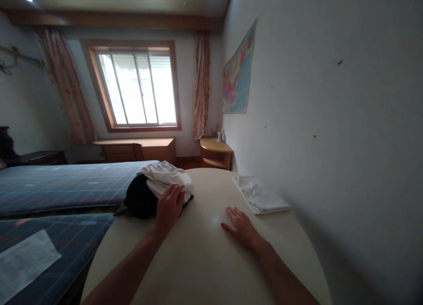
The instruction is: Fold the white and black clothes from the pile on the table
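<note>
A loose heap of clothes lies on the far left of the round white table [198,256]. It has a crumpled white garment [167,175] on top and a black garment [141,197] beneath. My left hand [169,204] is at the heap's near right side, its fingers curled closed on the white cloth; the fingertips are partly hidden. Palm down on the tabletop, my right hand [240,228] holds nothing, its fingers stretched out. Just beyond it, near the right edge, lies a folded white garment [261,195].
Two beds with blue plaid mattresses [66,186] stand to the left, and a printed sheet of paper [28,263] lies on the nearer one. A white wall [330,177] runs along the right. Wooden desks [158,143] and a corner shelf [216,150] stand at the back.
</note>
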The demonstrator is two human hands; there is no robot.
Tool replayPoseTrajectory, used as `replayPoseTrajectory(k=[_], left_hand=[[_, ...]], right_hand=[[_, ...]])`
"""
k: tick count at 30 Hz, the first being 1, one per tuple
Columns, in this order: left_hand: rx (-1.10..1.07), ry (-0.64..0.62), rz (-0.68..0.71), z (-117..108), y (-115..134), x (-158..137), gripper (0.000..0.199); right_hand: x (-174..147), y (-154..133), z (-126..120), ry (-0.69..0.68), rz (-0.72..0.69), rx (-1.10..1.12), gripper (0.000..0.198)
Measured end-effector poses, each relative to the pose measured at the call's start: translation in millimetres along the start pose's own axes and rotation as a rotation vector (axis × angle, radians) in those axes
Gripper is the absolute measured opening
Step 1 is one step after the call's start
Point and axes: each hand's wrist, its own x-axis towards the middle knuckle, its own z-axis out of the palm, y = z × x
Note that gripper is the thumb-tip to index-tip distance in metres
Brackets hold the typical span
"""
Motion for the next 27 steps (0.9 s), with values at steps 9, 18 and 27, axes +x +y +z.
replayPoseTrajectory(k=[9,18,27], left_hand=[[-0.276,-0.342,0.196,35,81,-71,0.022],[-0.189,-0.410,-0.047,34,37,-81,0.055],[-0.485,-0.666,-0.151,22,72,-83,0.014]], right_hand=[[-10,-5,-10,0.115,-0.448,0.278,0.093],[-13,-9,-26,0.261,-0.194,0.381,0.012],[-5,19,-24,0.541,0.156,0.459,0.040]])
